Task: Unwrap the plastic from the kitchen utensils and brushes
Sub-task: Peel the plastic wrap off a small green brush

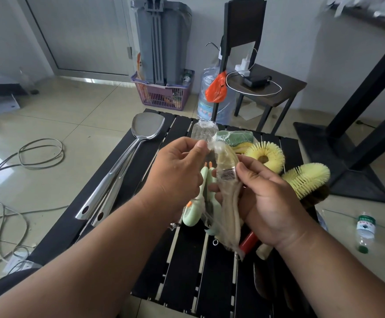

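Over the black slatted table [187,267] I hold a small brush [229,189] with pale bristles, a metal band and a wooden handle, still in clear plastic wrap [216,145]. My right hand [269,203] grips the brush around its band and handle. My left hand [177,173] pinches the loose plastic at the bristle end between thumb and fingers. Beneath my hands lie pale green utensils [192,214], partly hidden. Two steel spatulas [127,161] rest on the table's left side.
Yellow round brushes [266,156] [306,180] and green sponges [235,136] lie at the table's right and far side, with a red-handled tool [248,241] under my right wrist. On the floor are cables [15,180], a water bottle [365,230], a chair [267,88] and a purple basket [164,95].
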